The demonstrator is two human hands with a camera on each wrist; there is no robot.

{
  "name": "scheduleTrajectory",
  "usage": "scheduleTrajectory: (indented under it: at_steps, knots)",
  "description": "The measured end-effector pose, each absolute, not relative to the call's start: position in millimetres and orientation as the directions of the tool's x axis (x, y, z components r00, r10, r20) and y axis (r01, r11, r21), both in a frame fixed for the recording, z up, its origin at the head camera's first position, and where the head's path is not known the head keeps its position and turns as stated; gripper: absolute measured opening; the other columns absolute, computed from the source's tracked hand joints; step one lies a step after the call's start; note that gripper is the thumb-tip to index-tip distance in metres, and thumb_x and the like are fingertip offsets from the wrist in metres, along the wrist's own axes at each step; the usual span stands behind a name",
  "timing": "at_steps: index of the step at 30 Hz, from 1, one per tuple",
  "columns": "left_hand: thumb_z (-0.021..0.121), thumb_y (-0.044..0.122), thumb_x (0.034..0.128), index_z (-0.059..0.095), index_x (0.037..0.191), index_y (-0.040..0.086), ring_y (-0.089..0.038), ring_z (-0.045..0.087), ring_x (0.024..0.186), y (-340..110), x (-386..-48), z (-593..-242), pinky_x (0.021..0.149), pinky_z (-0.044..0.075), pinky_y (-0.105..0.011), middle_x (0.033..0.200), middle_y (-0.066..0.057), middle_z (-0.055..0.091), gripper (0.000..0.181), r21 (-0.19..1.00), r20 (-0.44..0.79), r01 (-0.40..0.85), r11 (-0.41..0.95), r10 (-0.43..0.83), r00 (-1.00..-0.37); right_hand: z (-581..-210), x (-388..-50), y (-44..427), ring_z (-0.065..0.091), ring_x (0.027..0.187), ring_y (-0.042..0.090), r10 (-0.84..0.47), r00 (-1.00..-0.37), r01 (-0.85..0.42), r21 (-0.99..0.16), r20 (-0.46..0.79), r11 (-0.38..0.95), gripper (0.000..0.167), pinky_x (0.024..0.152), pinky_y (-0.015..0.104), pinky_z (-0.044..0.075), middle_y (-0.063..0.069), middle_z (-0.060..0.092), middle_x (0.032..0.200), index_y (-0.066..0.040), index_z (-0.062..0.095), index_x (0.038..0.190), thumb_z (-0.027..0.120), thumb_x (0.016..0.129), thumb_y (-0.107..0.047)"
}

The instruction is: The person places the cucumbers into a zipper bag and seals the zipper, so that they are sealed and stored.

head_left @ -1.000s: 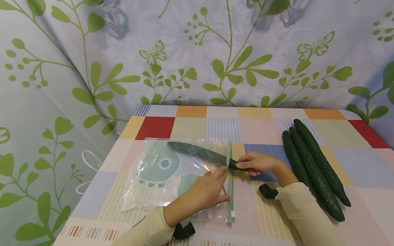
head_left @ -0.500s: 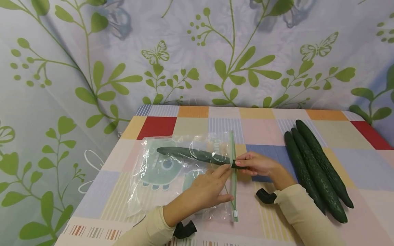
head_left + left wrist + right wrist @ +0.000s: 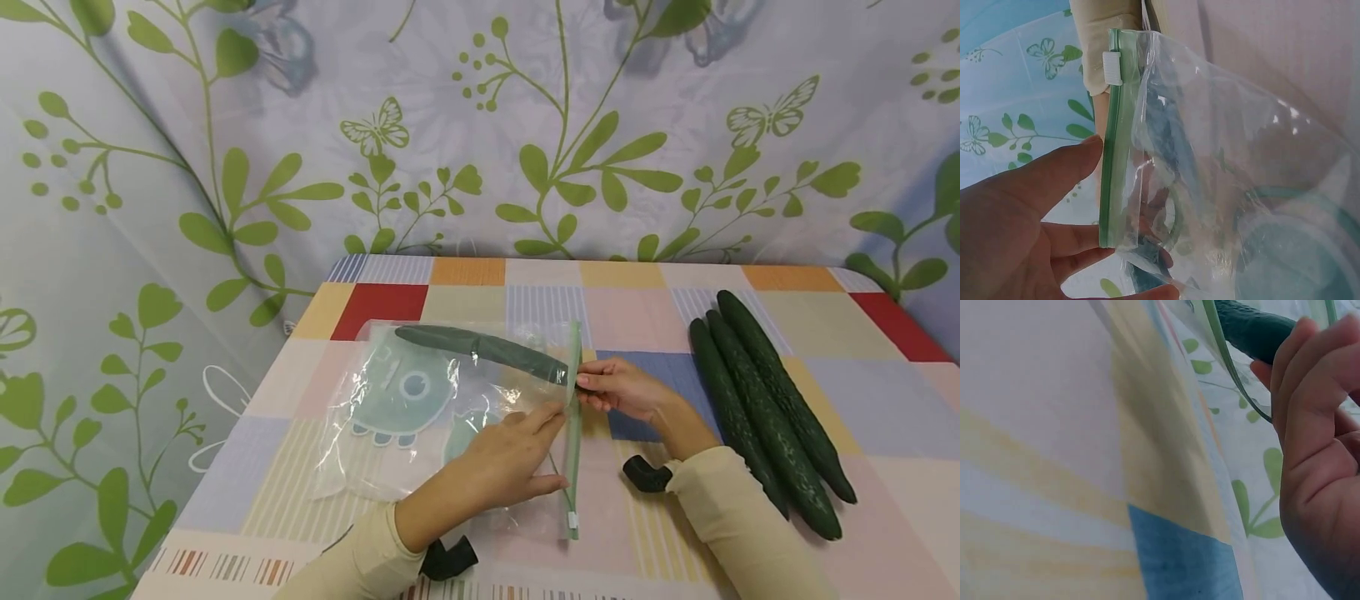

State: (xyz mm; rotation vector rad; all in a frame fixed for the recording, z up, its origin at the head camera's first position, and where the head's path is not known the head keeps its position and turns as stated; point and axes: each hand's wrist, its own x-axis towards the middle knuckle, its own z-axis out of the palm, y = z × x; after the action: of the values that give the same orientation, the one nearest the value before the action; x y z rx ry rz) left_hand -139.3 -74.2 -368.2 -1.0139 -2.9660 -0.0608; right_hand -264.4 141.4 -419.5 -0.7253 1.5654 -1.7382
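A cucumber (image 3: 487, 346) lies mostly inside a clear zip bag (image 3: 375, 475) with a pale green cartoon print. Its stem end is at the bag's mouth, where my right hand (image 3: 626, 390) pinches it. In the right wrist view the cucumber (image 3: 1254, 331) meets the curled fingers (image 3: 1316, 381), close to the green zip strip (image 3: 1225, 356). My left hand (image 3: 502, 458) lies over the bag near its mouth, straight fingers touching the strip's edge. The left wrist view shows the thumb (image 3: 1079, 159) against the green zip strip (image 3: 1110, 181), and fingertips seen partly through the plastic.
Several dark green cucumbers, among them a bumpy one (image 3: 780, 425), lie side by side on the right of the patchwork tablecloth (image 3: 877, 408). A white slider (image 3: 573, 521) sits at the strip's near end. A leaf-patterned curtain (image 3: 420, 208) hangs behind the table.
The cucumber has gone further left into the bag, so its stem end now reaches the zip strip. My right hand moved slightly up and left with it. The left hand stays nearly still.
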Motion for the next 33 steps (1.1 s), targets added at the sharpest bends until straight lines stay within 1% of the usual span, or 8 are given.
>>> scheduleTrajectory:
  at_steps: [5, 11, 15, 18, 22, 26, 29, 33]
  knots:
    - [0.057, 0.054, 0.0821, 0.04, 0.136, 0.011, -0.021, 0.057, 0.103, -74.1, -139.4, -368.7, 0.067, 0.053, -0.027, 0.143, 0.003, 0.032, 0.071, 0.013, 0.043, 0.616, 0.787, 0.615, -0.787, -420.5, -264.6, 139.6, 0.054, 0.062, -0.001, -0.8, -0.6, 0.125, -0.985, 0.017, -0.114, 0.026, 0.052, 0.011, 0.039, -0.007, 0.063, 0.077, -0.013, 0.063, 0.091, 0.039, 0.096, -0.004]
    - [0.054, 0.057, 0.0824, 0.041, 0.136, 0.011, -0.022, 0.057, 0.107, -75.0, -141.1, -367.7, 0.073, 0.053, -0.028, 0.143, 0.003, 0.034, 0.072, -0.042, 0.084, 0.615, 0.788, 0.616, -0.783, -423.4, -263.4, 136.2, 0.054, 0.062, -0.002, -0.811, -0.583, 0.209, -0.956, 0.046, -0.205, 0.029, 0.052, 0.009, 0.039, -0.006, 0.065, 0.078, -0.011, 0.065, 0.095, 0.038, 0.096, -0.002]
    - [0.054, 0.057, 0.0823, 0.042, 0.135, 0.01, -0.022, 0.057, 0.107, -76.0, -141.6, -367.1, 0.075, 0.053, -0.027, 0.142, 0.003, 0.035, 0.072, -0.045, 0.102, 0.615, 0.787, 0.616, -0.781, -424.9, -261.6, 133.4, 0.054, 0.062, -0.003, -0.823, -0.567, 0.246, -0.946, 0.037, -0.212, 0.031, 0.052, 0.008, 0.039, -0.006, 0.066, 0.078, -0.011, 0.066, 0.095, 0.037, 0.096, -0.001]
    - [0.055, 0.055, 0.0829, 0.042, 0.135, 0.009, -0.022, 0.057, 0.107, -76.6, -141.5, -367.0, 0.076, 0.052, -0.027, 0.142, 0.002, 0.034, 0.07, -0.012, 0.093, 0.63, 0.777, 0.628, -0.773, -424.0, -260.6, 129.5, 0.053, 0.06, -0.003, -0.816, -0.578, 0.245, -0.95, 0.018, -0.195, 0.032, 0.053, 0.008, 0.041, -0.007, 0.064, 0.073, -0.012, 0.067, 0.09, 0.038, 0.095, 0.001]
    - [0.057, 0.051, 0.0837, 0.043, 0.133, 0.008, -0.022, 0.056, 0.108, -76.5, -141.8, -367.9, 0.082, 0.051, -0.028, 0.142, 0.0, 0.035, 0.067, 0.031, 0.074, 0.655, 0.755, 0.651, -0.755, -422.0, -261.3, 121.6, 0.05, 0.053, -0.003, -0.785, -0.619, 0.229, -0.964, -0.037, -0.135, 0.034, 0.052, 0.011, 0.04, -0.009, 0.058, 0.062, -0.015, 0.067, 0.081, 0.039, 0.093, 0.001]
    - [0.057, 0.05, 0.0842, 0.043, 0.133, 0.007, -0.02, 0.056, 0.108, -76.5, -142.9, -369.2, 0.088, 0.048, -0.027, 0.14, -0.001, 0.036, 0.067, 0.06, 0.064, 0.662, 0.747, 0.659, -0.749, -419.7, -264.7, 112.7, 0.044, 0.048, 0.0, -0.687, -0.717, 0.164, -0.987, -0.118, -0.002, 0.024, 0.049, 0.015, 0.036, -0.009, 0.054, 0.057, -0.014, 0.064, 0.077, 0.048, 0.093, -0.008]
    - [0.056, 0.051, 0.0847, 0.041, 0.135, 0.007, -0.019, 0.056, 0.109, -76.6, -144.3, -370.2, 0.088, 0.048, -0.028, 0.141, -0.001, 0.035, 0.068, 0.087, 0.043, 0.659, 0.747, 0.658, -0.752, -419.8, -266.7, 109.3, 0.044, 0.049, 0.002, -0.576, -0.798, 0.152, -0.984, -0.175, 0.089, 0.011, 0.051, 0.017, 0.037, -0.008, 0.057, 0.062, -0.008, 0.064, 0.09, 0.054, 0.091, -0.012]
    - [0.053, 0.051, 0.086, 0.039, 0.136, 0.006, -0.019, 0.054, 0.113, -77.2, -146.7, -373.0, 0.091, 0.046, -0.028, 0.145, -0.003, 0.033, 0.069, 0.119, -0.014, 0.637, 0.762, 0.642, -0.766, -421.9, -268.7, 110.7, 0.047, 0.055, 0.004, -0.515, -0.835, 0.164, -0.981, -0.195, 0.106, 0.024, 0.058, 0.019, 0.043, -0.006, 0.065, 0.078, 0.009, 0.053, 0.109, 0.052, 0.091, -0.007]
